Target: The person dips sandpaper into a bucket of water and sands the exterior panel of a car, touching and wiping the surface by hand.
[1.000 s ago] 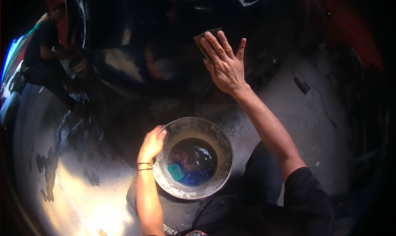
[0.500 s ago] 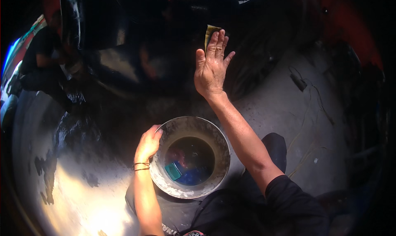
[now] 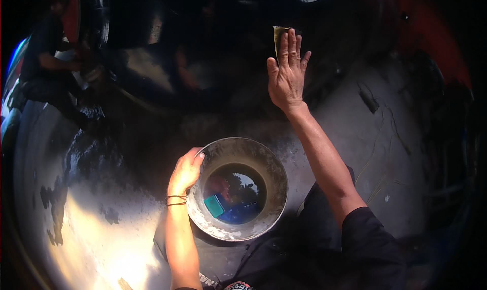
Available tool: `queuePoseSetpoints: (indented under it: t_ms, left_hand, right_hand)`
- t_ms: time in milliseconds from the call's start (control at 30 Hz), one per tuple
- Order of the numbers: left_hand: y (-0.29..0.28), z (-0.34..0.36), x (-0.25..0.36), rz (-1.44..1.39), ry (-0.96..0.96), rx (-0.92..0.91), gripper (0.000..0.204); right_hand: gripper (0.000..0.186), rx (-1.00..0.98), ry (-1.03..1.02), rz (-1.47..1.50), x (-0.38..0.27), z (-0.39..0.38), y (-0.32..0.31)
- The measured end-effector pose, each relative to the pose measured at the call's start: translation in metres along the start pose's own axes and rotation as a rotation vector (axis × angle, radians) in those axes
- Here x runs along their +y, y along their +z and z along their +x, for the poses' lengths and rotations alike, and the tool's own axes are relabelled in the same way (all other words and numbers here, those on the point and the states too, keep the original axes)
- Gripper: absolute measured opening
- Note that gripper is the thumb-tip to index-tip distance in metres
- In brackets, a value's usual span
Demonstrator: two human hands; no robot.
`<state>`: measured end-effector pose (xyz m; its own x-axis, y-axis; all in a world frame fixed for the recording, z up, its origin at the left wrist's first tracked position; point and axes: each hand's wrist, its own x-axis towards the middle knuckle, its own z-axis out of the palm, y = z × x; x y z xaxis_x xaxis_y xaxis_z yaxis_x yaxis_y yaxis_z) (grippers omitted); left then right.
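Note:
My left hand (image 3: 185, 171) grips the left rim of a round grey bucket (image 3: 271, 188) at my knees, which holds dark water and a teal block (image 3: 214, 206). My right hand (image 3: 288, 74) is stretched up against a glossy black curved vehicle panel (image 3: 213, 26), fingers extended over a thin yellowish sheet (image 3: 278, 36), like sandpaper, pressing it to the surface. Most of the sheet is hidden behind the fingers.
A crouching person (image 3: 45, 72) in dark clothes works at the left side. Grey floor (image 3: 111, 209) bears dark wet patches and bright sunlight. A dark cylindrical object (image 3: 369, 100) with thin cords lies at the right; a red body part (image 3: 433, 41) curves at upper right.
My right hand went a little down and left, then back up and right with the sheet, now farther right than at first. My left hand still grips the bucket.

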<state>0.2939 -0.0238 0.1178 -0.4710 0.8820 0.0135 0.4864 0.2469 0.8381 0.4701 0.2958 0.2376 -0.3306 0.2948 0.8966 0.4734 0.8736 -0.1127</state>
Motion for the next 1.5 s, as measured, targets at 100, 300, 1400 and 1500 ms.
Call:
queuePoseSetpoints:
  t_ms: [100, 300, 1400, 1500]
  left_hand:
    - [0.008, 0.004, 0.005, 0.052, 0.019, -0.012, 0.037]
    - [0.004, 0.001, -0.003, 0.032, -0.02, -0.006, 0.037]
    - [0.004, 0.003, 0.022, 0.124, -0.226, 0.063, 0.055]
    - [0.007, 0.008, 0.03, 0.191, -0.298, 0.073, 0.057]
  right_hand:
    - [0.07, -0.033, -0.079, -0.15, 0.038, 0.007, -0.024]
    - [0.074, -0.153, -0.236, -0.12, -0.005, -0.027, -0.002]
    - [0.034, -1.693, -0.26, 0.786, -0.105, -0.063, -0.067]
    - [0.036, -1.97, -0.386, 0.738, -0.122, -0.106, -0.019]
